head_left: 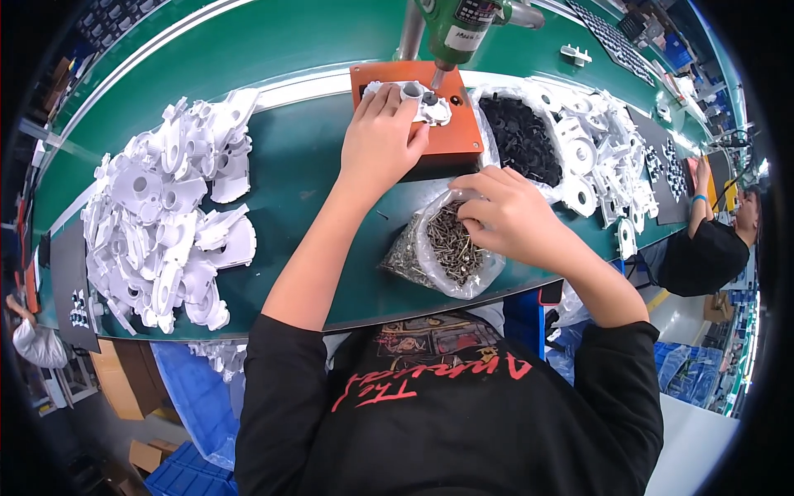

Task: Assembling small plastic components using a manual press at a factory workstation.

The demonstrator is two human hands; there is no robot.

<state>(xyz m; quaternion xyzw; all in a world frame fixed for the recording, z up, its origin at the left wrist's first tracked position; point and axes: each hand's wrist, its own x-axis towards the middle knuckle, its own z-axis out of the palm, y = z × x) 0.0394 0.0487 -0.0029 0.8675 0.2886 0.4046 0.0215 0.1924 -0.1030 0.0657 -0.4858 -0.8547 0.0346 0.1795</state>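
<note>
From my remote seat I look down on a person's two bare hands at a green table [289, 223]. A white plastic part [440, 115] lies on an orange block [459, 139], beneath the tip of a green machine [457, 35]. The left hand [376, 147] holds the part, fingers together over its left half, thumb set apart on the near side. The right hand [519, 217] is at the mouth of a clear bag [490, 278] of screws [451, 248], thumb and forefinger narrowed; I cannot tell whether they pinch a screw.

I judge the main risk to be the left fingers: they rest near the machine's tip, and a descent now could catch them. Uneven finger pressure could also skew the part.

The part's long axis runs left to right, its right end slanting slightly toward the wearer; its round collar [412, 91] points up.
</note>
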